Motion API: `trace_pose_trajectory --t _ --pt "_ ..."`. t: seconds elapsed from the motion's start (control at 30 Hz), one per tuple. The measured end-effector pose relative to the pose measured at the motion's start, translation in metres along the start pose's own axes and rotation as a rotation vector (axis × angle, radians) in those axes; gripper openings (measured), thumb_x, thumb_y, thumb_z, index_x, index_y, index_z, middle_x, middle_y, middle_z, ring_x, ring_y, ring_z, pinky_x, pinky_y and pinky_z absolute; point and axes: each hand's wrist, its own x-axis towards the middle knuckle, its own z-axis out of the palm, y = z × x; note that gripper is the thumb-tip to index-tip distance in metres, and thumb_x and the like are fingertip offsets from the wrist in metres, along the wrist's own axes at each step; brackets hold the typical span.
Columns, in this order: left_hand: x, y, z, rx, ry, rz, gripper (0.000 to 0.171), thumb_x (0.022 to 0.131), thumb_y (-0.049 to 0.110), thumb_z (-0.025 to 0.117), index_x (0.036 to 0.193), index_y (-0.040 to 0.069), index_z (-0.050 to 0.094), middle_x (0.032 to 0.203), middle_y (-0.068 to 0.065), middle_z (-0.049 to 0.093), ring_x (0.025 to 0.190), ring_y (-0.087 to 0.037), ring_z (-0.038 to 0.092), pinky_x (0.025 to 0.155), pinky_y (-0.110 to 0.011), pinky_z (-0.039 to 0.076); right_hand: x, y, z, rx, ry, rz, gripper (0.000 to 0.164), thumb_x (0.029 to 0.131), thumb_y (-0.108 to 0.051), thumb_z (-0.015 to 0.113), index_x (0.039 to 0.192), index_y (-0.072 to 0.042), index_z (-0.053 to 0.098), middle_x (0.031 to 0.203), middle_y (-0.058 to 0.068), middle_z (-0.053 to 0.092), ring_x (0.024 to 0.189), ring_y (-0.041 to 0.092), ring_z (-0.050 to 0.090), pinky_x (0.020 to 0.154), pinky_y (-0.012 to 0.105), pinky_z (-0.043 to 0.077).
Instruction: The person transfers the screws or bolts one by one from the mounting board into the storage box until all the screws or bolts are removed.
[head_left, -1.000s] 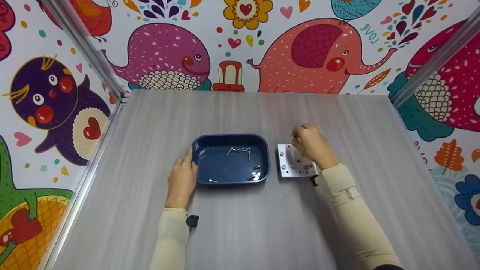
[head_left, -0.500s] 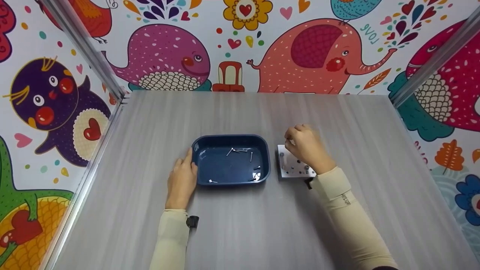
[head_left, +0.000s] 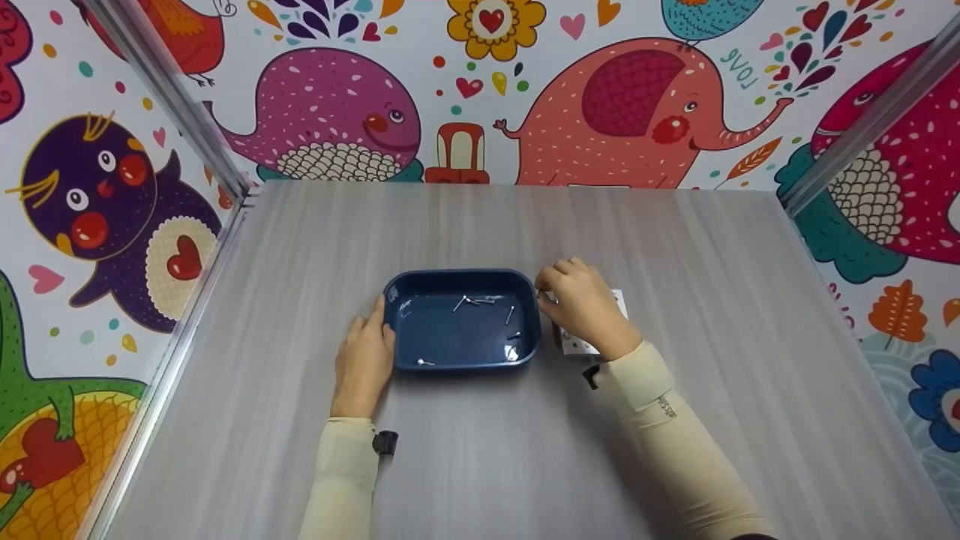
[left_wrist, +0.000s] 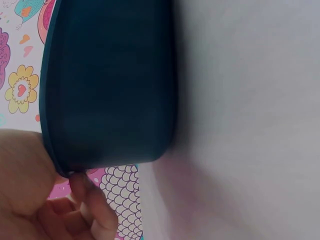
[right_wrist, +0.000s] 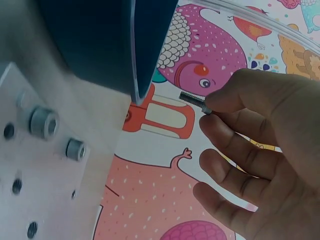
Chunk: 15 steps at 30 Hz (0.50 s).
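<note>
A dark blue plastic tray (head_left: 450, 337) sits mid-table with several small metal screws (head_left: 475, 301) lying inside. At its left end my left hand (head_left: 364, 360) grips the rim; in the left wrist view the thumb and a finger pinch the tray edge. My right hand (head_left: 581, 304) hovers by the tray's right side, above a silver metal plate (head_left: 577, 346) that it partly hides. In the right wrist view, thumb and index finger pinch a threaded screw (right_wrist: 194, 101), while the other fingers are loosely bent. Socket-head screws (right_wrist: 45, 122) stand in the plate near several holes.
Grey wood-grain table (head_left: 465, 450) surrounds the tray and plate. Cartoon-printed walls (head_left: 600, 112) rise at the back and sides, with metal frame posts (head_left: 172, 105) at the corners.
My right hand has moved left and slightly towards me, from over the plate to the tray's right rim. A loose screw in the tray has shifted. My left hand has stayed put.
</note>
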Motion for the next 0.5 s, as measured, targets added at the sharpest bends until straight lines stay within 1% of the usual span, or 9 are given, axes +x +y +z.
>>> trace_pose_trajectory --t 0.3,0.5 --pt "0.0 -0.0004 -0.0001 -0.012 -0.001 -0.003 0.05 0.1 0.011 0.056 0.149 0.005 0.047 0.099 -0.024 0.06 0.076 -0.041 0.059 0.069 -0.056 0.049 0.0006 -0.0038 0.0043 -0.002 -0.028 -0.003 0.012 0.078 -0.004 0.078 0.087 -0.006 0.071 0.083 0.005 0.066 0.08 0.029 0.059 0.067 0.045 0.047" --pt "0.0001 -0.0003 -0.0005 -0.01 -0.005 -0.012 0.05 0.1 0.011 0.056 0.15 0.006 0.047 0.1 -0.025 0.06 0.078 -0.042 0.059 0.07 -0.056 0.049 0.0016 -0.004 0.0036 0.009 -0.032 -0.001 0.012 0.079 -0.004 0.078 0.09 -0.005 0.072 0.084 0.007 0.066 0.081 0.029 0.059 0.068 0.046 0.047"
